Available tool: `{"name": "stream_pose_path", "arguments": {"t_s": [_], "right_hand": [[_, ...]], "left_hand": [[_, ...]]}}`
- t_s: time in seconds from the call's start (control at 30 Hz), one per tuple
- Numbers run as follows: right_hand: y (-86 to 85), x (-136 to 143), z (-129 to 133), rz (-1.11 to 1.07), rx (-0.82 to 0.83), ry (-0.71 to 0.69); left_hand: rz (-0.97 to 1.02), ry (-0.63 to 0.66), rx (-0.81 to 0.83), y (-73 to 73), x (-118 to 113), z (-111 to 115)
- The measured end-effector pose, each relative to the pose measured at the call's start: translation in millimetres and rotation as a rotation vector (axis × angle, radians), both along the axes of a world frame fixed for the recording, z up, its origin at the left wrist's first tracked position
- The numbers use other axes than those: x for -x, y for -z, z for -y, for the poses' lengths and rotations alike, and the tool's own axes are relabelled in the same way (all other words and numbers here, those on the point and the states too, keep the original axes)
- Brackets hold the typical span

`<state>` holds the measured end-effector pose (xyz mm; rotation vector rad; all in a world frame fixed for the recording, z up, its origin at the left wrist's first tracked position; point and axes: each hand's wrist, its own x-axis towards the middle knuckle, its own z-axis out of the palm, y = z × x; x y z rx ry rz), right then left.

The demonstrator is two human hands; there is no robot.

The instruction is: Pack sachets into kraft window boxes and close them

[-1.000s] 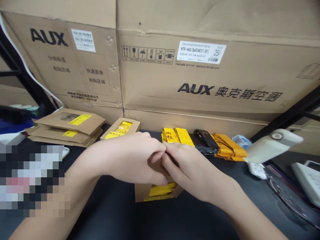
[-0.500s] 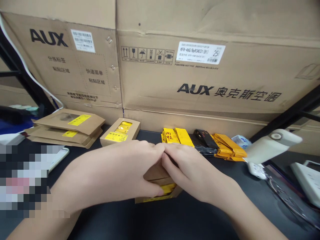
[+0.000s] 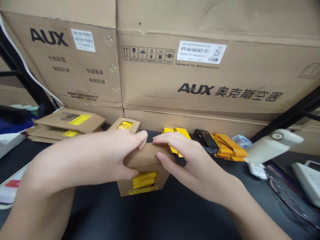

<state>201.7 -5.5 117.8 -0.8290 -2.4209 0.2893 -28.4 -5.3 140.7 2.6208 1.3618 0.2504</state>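
Cardboard gives easily, so I want light, even pressure while both hands are on the kraft box (image 3: 148, 157), which stands roughly upright near the middle of the dark table (image 3: 140, 220), its window side turned towards me. My left hand (image 3: 100, 153) is partly closed around the left side, thumb on the front beside the window and fingers curled at the far top edge; it seems to carry the grip. My right hand (image 3: 195, 158) is loosely open, thumb and forefinger parted across the right part of the top, and I cannot tell how firmly either fingertip touches. Steadying from the left while the right works along the edge looks soundest, because squeezing from both sides could bow the walls and spring the top. Force on the top is best sent straight down, near the folds rather than mid-panel, where it would probably dent. The left thumb is safer on solid card than slipping onto the window, behind which the yellow packets (image 3: 145, 180) show; the yellow label (image 3: 143, 191) below it should be left unrubbed. The right fingers need care too, with the loose yellow sachets (image 3: 183, 133) just beyond them on the far side.
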Motion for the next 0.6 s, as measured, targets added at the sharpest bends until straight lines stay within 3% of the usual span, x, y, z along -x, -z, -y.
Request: {"name": "stream_pose_path", "arguments": {"t_s": [0.13,0.4,0.6], "right_hand": [[-2.8,1,1,-0.013,-0.046,-0.033],[-4.0,1,0,0.002,-0.092,-0.036],[-7.9,-3,2,0.006,-0.121,-0.016]], "left_hand": [[-0.155,-0.206,-0.041,-0.6,5,-8],[-0.292,-0.441,-0.083,-5.3,0,-15],[-0.333,-0.567,-0.052,-8.2,-16,-34]]}}
